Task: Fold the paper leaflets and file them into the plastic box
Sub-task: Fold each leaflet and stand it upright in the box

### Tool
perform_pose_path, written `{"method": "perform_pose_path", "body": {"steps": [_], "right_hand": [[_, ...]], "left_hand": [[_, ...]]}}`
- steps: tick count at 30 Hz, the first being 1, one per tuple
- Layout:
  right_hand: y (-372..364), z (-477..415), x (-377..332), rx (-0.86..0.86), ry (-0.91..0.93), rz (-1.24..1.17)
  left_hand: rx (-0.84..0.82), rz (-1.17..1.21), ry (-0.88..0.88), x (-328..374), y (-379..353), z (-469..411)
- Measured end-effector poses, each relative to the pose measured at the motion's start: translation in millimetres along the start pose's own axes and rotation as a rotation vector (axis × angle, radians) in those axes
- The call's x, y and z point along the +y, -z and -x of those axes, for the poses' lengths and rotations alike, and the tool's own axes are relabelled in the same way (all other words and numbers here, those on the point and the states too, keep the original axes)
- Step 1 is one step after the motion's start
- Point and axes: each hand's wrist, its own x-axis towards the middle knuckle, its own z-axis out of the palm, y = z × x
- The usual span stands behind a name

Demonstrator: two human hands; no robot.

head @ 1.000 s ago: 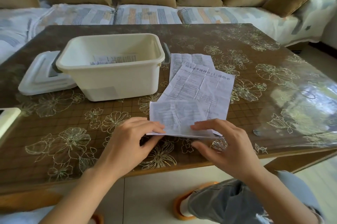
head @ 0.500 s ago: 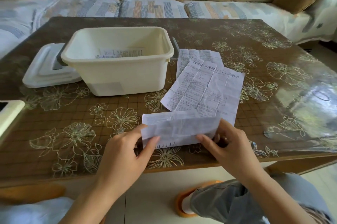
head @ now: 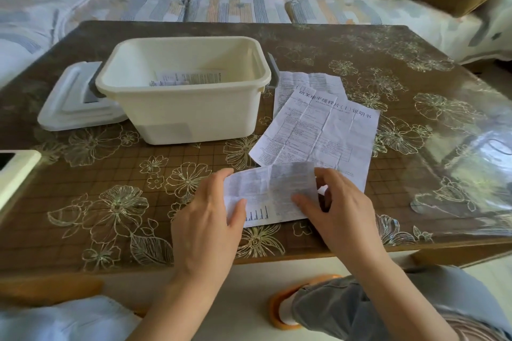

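Near the lower centre of the frame, we hold the folded white printed paper leaflet (head: 270, 193) up off the brown flower-patterned tabletop (head: 110, 202). Our left hand (head: 210, 227) pinches its left end with the thumb on the front. Our right hand (head: 340, 213) grips its right end, thumb on the printed face and fingers curled behind.

A second ago this leaflet lay flat at the near edge, and both hands were pressing its crease down. Half a second ago it had begun to rise. Now it is clear of the surface and looks narrower from side to side, so we judge that another fold across its width is starting, or that the piece is being squared up. We cannot tell whether the right end is already turned under, since the right hand covers it.

Above and left of centre, the cream rectangular plastic box (head: 194, 113) stands open with folded printed paper (head: 185, 78) lying inside. Its white plastic lid (head: 72, 107) rests beside it at the left. To the right of the box, a large unfolded white printed sheet (head: 318, 135) lies over a second white sheet (head: 307, 84), and neither is touched.

For the task, we judge that one leaflet is nearly ready to file and two more wait to be folded.
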Motion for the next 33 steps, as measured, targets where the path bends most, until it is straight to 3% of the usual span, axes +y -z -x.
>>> {"method": "perform_pose_path", "body": {"steps": [5, 11, 14, 18, 23, 33], "right_hand": [[-1.1, 2.0, -0.8, 0.023, 0.049, -0.049], [2.2, 0.7, -6.7, 0.031, 0.144, 0.141], [5.7, -2.5, -12.3, 0.043, 0.256, 0.252], [1.0, -9.4, -17.4, -0.089, 0.419, 0.275], [-11.0, -5.4, -10.9, -0.360, 0.406, 0.335], [-7.0, -7.9, -11.2, -0.498, 0.367, 0.342]], "left_hand": [[0.070, -0.092, -0.014, 2.0, 2.5, -1.4], [0.009, -0.138, -0.366, 6.2, -0.2, -11.5], [-0.046, -0.185, -0.454, 5.7, -1.2, -14.0], [-0.157, -0.118, -0.483, 0.2, -4.0, -18.7], [-0.338, -0.018, -0.436, -12.0, -4.1, -18.1], [-0.519, -0.223, -0.388, -21.8, -2.6, -14.6]]}}
